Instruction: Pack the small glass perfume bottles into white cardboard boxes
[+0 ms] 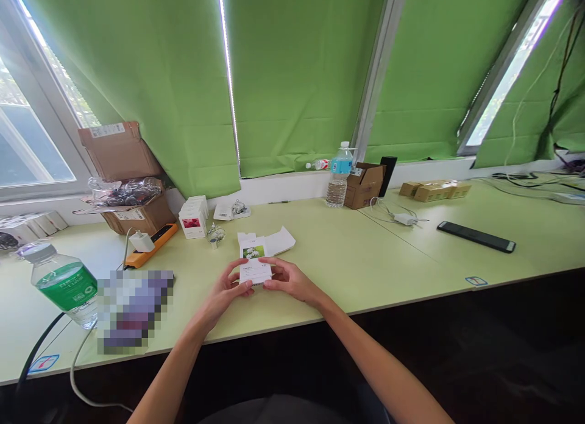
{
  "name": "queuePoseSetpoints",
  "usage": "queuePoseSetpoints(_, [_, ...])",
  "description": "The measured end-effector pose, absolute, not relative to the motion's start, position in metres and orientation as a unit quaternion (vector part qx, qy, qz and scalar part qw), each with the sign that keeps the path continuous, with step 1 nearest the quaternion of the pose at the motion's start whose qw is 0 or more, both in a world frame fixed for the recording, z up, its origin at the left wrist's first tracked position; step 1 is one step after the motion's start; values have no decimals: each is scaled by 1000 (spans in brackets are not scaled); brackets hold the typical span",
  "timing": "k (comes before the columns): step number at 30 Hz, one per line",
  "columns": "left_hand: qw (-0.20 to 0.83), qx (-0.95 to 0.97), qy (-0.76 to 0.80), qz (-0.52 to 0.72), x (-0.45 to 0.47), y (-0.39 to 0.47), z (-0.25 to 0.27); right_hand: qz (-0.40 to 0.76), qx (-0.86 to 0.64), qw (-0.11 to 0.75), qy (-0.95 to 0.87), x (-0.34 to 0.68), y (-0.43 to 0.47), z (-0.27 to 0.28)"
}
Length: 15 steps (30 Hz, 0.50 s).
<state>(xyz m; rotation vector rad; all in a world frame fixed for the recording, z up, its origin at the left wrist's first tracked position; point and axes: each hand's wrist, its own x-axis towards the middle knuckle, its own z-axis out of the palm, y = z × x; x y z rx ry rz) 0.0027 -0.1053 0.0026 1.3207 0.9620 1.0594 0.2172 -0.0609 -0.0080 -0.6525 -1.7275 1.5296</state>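
Between both hands, just above the table's front edge, is a small white box (255, 272) with fine print on its face. My left hand (226, 285) grips its left side, thumb on the lower front corner. My right hand (290, 281) grips the right side in the same way. Right behind it lies an opened white carton (278, 242) with flaps spread and a picture of white flowers on green. A shiny, clear-and-silver small item (215, 234) sits farther back to the left. What the box contains is hidden.
White boxes with a red picture (192, 219) stand back left, near an orange power strip (153, 246) and an open cardboard box (132, 211). A green-labelled bottle (66, 287) stands at left. To the right are a large water bottle (338, 179), a charger (406, 219) and a black phone (476, 236).
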Motion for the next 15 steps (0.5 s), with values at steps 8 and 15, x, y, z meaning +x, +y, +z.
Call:
queuePoseSetpoints(8, [563, 563, 403, 452, 2, -103, 0, 593, -258, 365, -670, 217, -61, -8])
queuePoseSetpoints(15, [561, 558, 411, 452, 1, -101, -2, 576, -261, 363, -684, 216, -62, -6])
